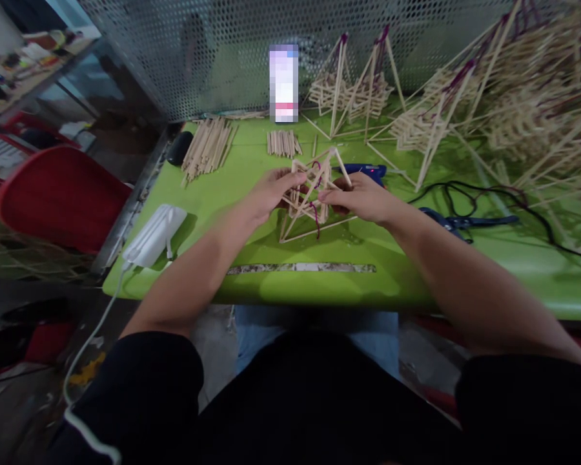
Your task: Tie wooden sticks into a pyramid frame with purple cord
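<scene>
Between my two hands a small frame of thin wooden sticks (306, 208) is held above the green table. Purple cord hangs through it. My left hand (281, 186) is closed on its left side, thumb on top. With thumb and fingers, my right hand (352, 194) grips the right side. Just behind the right hand lies a blue glue gun (368, 170), partly hidden by the frame and hand. Short sticks (283, 143) lie in a small bundle beyond the left hand.
Longer sticks (209, 147) lie at the back left, beside a dark rounded object (179, 148). A white power strip (155, 235) sits at the left edge. Several finished stick frames (426, 110) crowd the right. Dark-handled pliers (458, 221) and a black cable (523, 199) lie nearer. A phone (283, 84) stands behind.
</scene>
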A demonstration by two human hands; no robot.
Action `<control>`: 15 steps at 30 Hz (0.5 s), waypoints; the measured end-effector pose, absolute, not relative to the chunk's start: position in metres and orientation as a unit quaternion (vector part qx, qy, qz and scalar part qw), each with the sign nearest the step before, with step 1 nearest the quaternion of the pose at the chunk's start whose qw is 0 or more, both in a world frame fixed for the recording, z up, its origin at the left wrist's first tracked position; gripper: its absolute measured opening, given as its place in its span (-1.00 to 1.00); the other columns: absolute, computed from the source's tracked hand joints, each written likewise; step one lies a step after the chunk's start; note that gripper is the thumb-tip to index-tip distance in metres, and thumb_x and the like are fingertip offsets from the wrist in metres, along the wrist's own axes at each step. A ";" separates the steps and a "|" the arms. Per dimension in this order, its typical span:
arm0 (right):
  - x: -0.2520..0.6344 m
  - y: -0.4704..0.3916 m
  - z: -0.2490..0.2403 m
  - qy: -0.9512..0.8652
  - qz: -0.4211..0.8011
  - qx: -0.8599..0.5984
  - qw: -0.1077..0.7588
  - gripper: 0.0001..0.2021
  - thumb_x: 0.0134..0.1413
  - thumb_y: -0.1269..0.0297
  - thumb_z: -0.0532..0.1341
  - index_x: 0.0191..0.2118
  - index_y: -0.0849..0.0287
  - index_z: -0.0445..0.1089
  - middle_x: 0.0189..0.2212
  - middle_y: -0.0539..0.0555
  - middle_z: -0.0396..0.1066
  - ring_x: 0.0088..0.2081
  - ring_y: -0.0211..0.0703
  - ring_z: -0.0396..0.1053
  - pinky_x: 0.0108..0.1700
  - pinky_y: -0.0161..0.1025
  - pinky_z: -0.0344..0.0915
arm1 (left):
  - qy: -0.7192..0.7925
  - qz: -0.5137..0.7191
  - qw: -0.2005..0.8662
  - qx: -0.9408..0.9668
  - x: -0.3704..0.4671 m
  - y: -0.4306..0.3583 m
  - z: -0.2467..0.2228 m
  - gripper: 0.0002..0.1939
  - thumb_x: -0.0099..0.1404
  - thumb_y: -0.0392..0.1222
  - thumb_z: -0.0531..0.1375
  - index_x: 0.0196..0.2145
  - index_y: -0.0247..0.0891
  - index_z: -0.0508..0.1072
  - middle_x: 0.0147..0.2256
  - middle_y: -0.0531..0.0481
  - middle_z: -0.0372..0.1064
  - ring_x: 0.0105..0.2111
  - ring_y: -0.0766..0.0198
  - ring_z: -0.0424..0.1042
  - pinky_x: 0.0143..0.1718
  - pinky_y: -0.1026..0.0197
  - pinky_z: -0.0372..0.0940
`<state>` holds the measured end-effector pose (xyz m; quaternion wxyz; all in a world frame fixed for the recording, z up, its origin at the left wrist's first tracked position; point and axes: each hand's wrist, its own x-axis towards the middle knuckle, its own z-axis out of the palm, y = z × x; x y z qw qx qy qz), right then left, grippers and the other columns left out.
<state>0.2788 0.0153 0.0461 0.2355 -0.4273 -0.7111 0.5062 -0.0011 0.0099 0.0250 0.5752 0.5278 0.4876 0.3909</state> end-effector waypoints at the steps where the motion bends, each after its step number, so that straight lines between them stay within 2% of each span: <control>1: 0.279 0.015 0.046 -0.712 0.507 -0.425 0.237 -0.31 0.28 -0.44 0.64 -0.48 0.04 0.50 -0.55 0.08 0.36 -0.45 -0.09 0.25 -0.34 -0.03 0.16 | 0.487 0.391 0.575 0.528 -0.001 0.011 0.024 -0.59 0.51 0.19 0.63 -0.05 -0.19 0.73 -0.12 -0.12 0.76 -0.28 0.21 0.69 -0.12 0.07 0.67; 7: 0.281 0.016 0.041 -0.717 0.504 -0.415 0.245 -0.31 0.37 -0.31 0.62 -0.52 0.03 0.38 -0.55 0.03 0.33 -0.43 -0.12 0.23 -0.30 -0.05 0.17 | 0.483 0.394 0.569 0.536 -0.004 0.014 0.018 -0.56 0.55 0.26 0.58 -0.09 -0.19 0.74 -0.15 -0.12 0.76 -0.28 0.19 0.69 -0.07 0.03 0.69; 9: 0.281 0.016 0.041 -0.721 0.501 -0.412 0.244 -0.33 0.38 -0.30 0.61 -0.51 0.03 0.40 -0.54 0.02 0.34 -0.43 -0.12 0.24 -0.29 -0.06 0.18 | 0.482 0.398 0.570 0.533 -0.004 0.013 0.018 -0.57 0.56 0.26 0.58 -0.08 -0.18 0.74 -0.16 -0.12 0.76 -0.29 0.18 0.69 -0.07 0.01 0.69; 15: 0.281 0.014 0.044 -0.709 0.510 -0.419 0.249 -0.34 0.24 -0.40 0.67 -0.48 -0.01 0.46 -0.53 0.00 0.36 -0.42 -0.09 0.28 -0.30 -0.04 0.21 | 0.472 0.398 0.561 0.551 -0.002 0.010 0.022 -0.64 0.60 0.19 0.55 -0.06 -0.18 0.75 -0.15 -0.12 0.74 -0.29 0.18 0.67 -0.05 -0.01 0.64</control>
